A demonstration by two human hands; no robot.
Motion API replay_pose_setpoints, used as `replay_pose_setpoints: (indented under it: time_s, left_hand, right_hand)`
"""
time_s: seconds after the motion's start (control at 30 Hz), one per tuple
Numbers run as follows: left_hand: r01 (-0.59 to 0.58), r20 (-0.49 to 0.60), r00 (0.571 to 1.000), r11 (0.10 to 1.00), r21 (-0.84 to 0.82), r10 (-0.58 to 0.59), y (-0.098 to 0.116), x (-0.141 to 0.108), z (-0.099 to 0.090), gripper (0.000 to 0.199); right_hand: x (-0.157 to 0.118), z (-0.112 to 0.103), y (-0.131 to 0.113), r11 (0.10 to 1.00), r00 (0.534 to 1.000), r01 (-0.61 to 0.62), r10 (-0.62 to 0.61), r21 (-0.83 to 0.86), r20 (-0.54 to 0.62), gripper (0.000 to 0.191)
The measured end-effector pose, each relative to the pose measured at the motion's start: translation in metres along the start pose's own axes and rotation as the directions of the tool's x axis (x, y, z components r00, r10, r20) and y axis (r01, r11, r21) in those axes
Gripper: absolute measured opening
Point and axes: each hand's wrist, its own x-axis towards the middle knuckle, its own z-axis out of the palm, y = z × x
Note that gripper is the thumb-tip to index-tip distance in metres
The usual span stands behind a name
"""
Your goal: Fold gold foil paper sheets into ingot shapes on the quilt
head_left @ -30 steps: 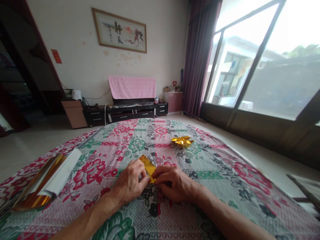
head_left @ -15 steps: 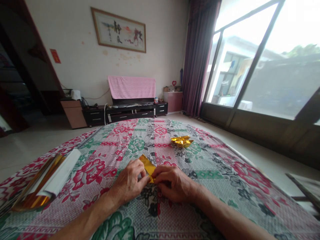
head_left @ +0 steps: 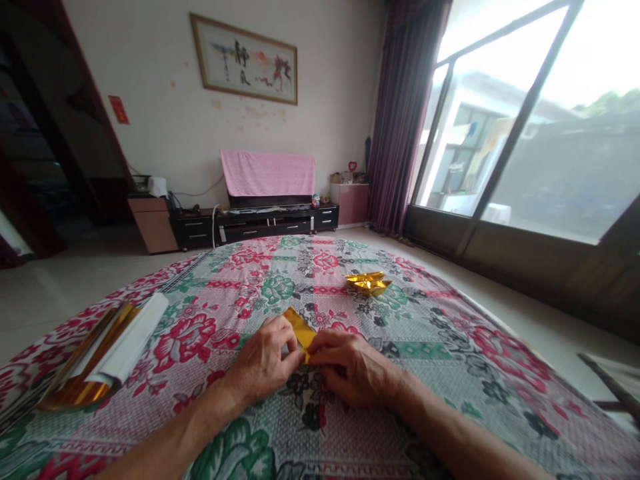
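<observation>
Between my hands is a small piece of gold foil paper (head_left: pixel 301 327), partly folded, lying at the middle of the flowered tablecloth (head_left: pixel 235 440). My left hand (head_left: pixel 270 353) pinches its near left edge between thumb and fingers. On the right side, my right hand (head_left: pixel 347 363) closes its fingertips on the near corner, almost touching the left thumb. The fingers hide the near part of the foil. Farther off to the right sit folded shiny gold paper shapes (head_left: pixel 369 284), apart from both hands.
Curled gold and white paper sheets (head_left: pixel 107 353) lie at the left of the round table. Beyond the table stand a low black cabinet (head_left: pixel 265 227) and a pink cloth (head_left: pixel 270 175) over an upright panel. A large window (head_left: pixel 565 140) is on the right.
The view has shifted slightly, so everything sits a little further right. My fingertips have drawn slightly closer together at the foil's near corner, and both hands keep their grip.
</observation>
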Motion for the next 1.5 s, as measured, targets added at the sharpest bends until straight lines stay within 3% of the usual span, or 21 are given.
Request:
replay_pose_setpoints:
  time_s: [0.3, 0.53, 0.7, 1.0, 1.2, 1.33, 1.37, 1.43, 1.5]
  left_hand:
    - [-0.007, 0.013, 1.000, 0.999, -0.039, 0.007, -0.002, 0.000, -0.002, 0.008]
    - [-0.089, 0.154, 0.983, 0.991, -0.099, 0.103, -0.013, 0.002, -0.015, 0.006]
    - [-0.116, 0.187, 0.973, 0.987, -0.108, 0.135, -0.014, 0.003, -0.017, 0.013]
    - [0.027, -0.025, 0.999, 0.999, 0.025, -0.027, 0.009, -0.004, 0.002, 0.005]
    - [0.030, 0.009, 1.000, 1.000, 0.000, -0.030, 0.005, -0.001, -0.001, 0.006]
    - [-0.053, 0.066, 0.996, 0.994, -0.098, 0.060, -0.012, 0.004, -0.014, 0.019]
    - [-0.037, 0.033, 0.999, 0.993, -0.114, 0.041, -0.017, 0.005, -0.016, 0.021]
    - [0.014, -0.133, 0.991, 0.995, -0.095, -0.026, -0.027, 0.008, -0.020, 0.024]
    - [-0.013, -0.201, 0.980, 0.999, -0.053, 0.003, -0.036, 0.010, -0.020, 0.029]
  right_hand:
    - [0.001, 0.000, 0.002, 0.999, 0.999, 0.020, -0.019, -0.042, 0.026, 0.034]
    - [-0.001, 0.002, 0.003, 0.999, 1.000, 0.024, -0.024, -0.031, 0.010, 0.037]
    - [-0.002, 0.001, 0.003, 0.999, 1.000, 0.019, -0.019, -0.039, 0.004, 0.037]
    - [0.000, 0.000, 0.000, 0.999, 1.000, 0.022, -0.022, -0.044, 0.008, 0.036]
    - [-0.001, 0.001, 0.002, 0.999, 1.000, 0.023, -0.023, -0.039, 0.009, 0.038]
    - [0.000, 0.003, 0.003, 0.999, 1.000, 0.019, -0.019, -0.033, -0.001, 0.034]
    - [0.000, 0.003, 0.002, 0.999, 1.000, 0.017, -0.018, -0.031, -0.006, 0.031]
    - [0.002, 0.003, 0.002, 1.000, 1.000, 0.006, -0.007, -0.030, -0.012, 0.025]
    - [0.004, 0.002, 0.001, 0.999, 1.000, -0.010, 0.010, -0.030, -0.012, 0.019]
